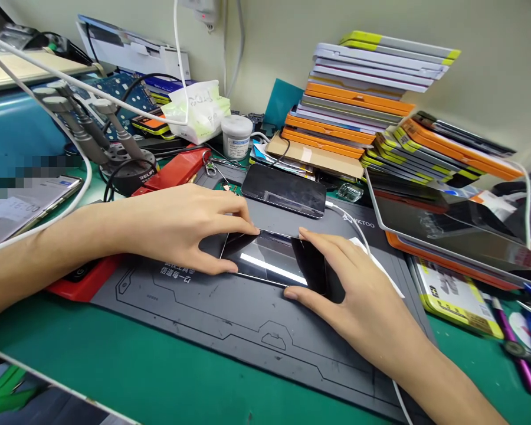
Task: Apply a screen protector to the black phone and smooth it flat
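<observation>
One left hand [188, 224] and one right hand [360, 283] pinch a glossy black rectangular phone [269, 260] between fingers and thumbs over the dark-grey printed mat [207, 313]. Steadying seems the step; the next move likely needs even, light pressure.

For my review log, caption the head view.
Left hand and right hand hold a smartphone by its ends over a gray work mat, a second smartphone beyond.
</observation>
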A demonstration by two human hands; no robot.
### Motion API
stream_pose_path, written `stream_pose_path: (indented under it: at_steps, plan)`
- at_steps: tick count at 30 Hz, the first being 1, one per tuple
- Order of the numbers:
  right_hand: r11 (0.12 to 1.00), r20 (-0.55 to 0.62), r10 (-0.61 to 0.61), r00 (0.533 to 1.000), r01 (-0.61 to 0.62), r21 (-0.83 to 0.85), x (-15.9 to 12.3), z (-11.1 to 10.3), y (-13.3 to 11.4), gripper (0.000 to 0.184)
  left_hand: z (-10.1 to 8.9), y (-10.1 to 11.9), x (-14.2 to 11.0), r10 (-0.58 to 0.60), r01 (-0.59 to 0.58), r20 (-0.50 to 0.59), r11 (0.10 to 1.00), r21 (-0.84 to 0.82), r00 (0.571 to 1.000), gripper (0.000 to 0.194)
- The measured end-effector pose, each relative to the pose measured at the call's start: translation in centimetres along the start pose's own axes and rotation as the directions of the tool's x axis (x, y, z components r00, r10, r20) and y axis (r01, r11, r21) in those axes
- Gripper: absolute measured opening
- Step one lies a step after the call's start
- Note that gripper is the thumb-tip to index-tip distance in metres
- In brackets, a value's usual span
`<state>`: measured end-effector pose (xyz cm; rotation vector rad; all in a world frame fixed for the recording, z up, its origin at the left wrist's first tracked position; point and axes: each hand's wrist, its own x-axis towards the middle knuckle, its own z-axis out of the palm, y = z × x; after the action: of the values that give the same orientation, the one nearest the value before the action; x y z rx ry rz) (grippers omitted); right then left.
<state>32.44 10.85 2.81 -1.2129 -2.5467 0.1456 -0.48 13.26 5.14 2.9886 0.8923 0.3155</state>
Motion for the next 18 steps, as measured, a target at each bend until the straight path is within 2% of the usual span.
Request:
stream_pose_path:
  at_steps: [9, 18]
  plan:
    - [1.0, 0.031, 0.005, 0.999, -0.005, -0.002, -0.1, -0.1, -0.3, 0.073, -0.1, 0.5, -0.1, 0.061, -0.058, -0.026, 0.995, 0.085, 0.998, 0.045]
    - [0.997, 0.021, -0.065, 0.998, 0.066, -0.034, 0.0, -0.2, -0.2, 0.071, 0.0, 1.9, 0.1, 0.119, -0.111, -0.007, 0.946, 0.305, 0.993, 0.048]
